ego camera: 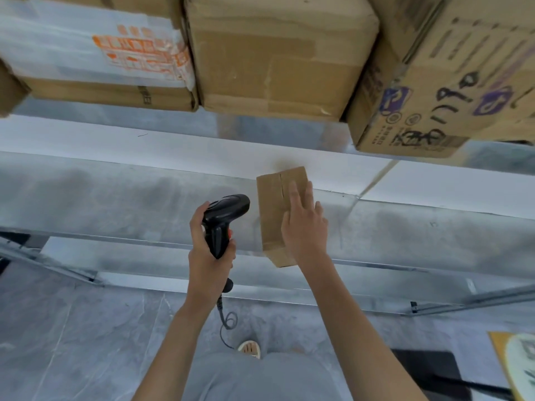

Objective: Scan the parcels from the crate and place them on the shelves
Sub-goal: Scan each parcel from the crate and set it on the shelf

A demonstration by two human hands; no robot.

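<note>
Resting under the right hand point(304, 227), fingers straight and flat on top: small brown parcel point(276, 218), front end overhanging the white shelf point(173, 149) edge, long axis running away from the body into the shelf. Just left, the left hand point(208, 250) gripping a black scanner point(223, 218), nose aimed toward the parcel, coiled cable point(227, 319) hanging below. Beyond both hands, three larger cardboard boxes point(278, 53) crowding the shelf.
</note>
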